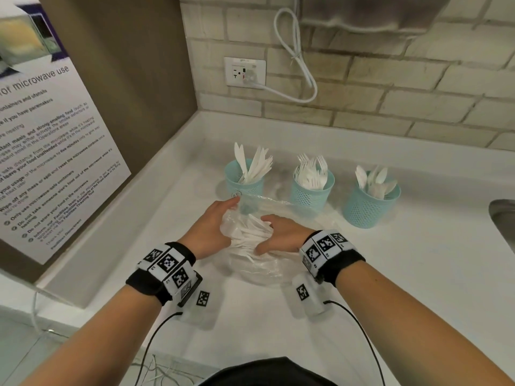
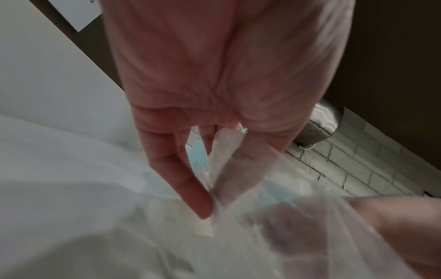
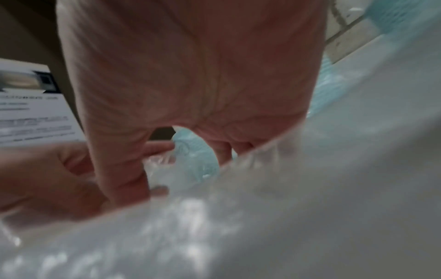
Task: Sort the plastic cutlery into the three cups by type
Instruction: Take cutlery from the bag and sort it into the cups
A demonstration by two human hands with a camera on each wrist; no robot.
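Observation:
A clear plastic bag (image 1: 252, 263) with a bundle of white cutlery (image 1: 250, 236) lies on the white counter in front of three teal mesh cups. The left cup (image 1: 245, 188) holds knives, the middle cup (image 1: 312, 192) forks, the right cup (image 1: 367, 207) spoons. My left hand (image 1: 228, 211) is at the bag's left side. In the left wrist view the left hand (image 2: 214, 198) pinches the bag's film (image 2: 238, 169) between a finger and thumb. My right hand (image 1: 263, 235) curls over the bundle from the right, thumb and fingers round it. The bag (image 3: 262, 217) hides most of its fingers in the right wrist view.
A brown side panel with a microwave notice (image 1: 47, 151) walls off the left. A brick wall with a socket (image 1: 245, 72) and a white cord stands behind the cups. A steel sink rim (image 1: 503, 215) lies at the right edge. Black wrist cables trail toward me.

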